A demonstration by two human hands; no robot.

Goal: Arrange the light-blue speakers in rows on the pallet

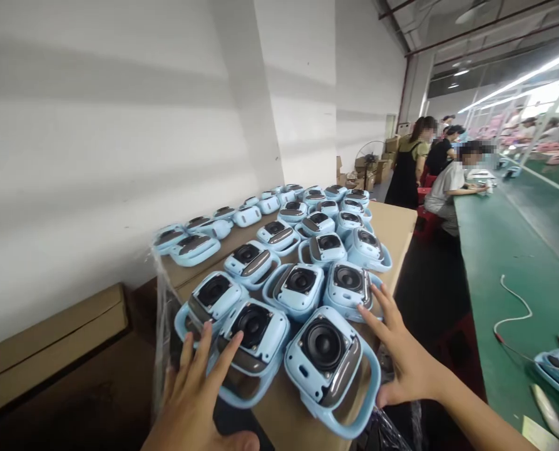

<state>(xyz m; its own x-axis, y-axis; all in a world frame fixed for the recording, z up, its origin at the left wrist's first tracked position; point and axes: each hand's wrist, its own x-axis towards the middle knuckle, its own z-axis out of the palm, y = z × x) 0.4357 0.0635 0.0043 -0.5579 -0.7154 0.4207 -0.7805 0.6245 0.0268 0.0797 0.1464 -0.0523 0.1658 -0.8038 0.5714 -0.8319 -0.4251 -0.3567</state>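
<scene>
left hand (192,394): fingers spread wide, holding nothing, tips on blue speaker shell (253,347)
right hand (404,354): spread wide, beside nearest speaker shell (330,369)
support: cardboard sheet (396,225)

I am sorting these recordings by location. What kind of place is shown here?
Most likely a factory assembly hall: many identical blue speaker housings lie on a cardboard sheet, and seated workers line a long green workbench.

cardboard sheet (401,228) | bears rows of light-blue speaker housings (302,285) | green bench (499,250) | white cable (518,307)
</scene>
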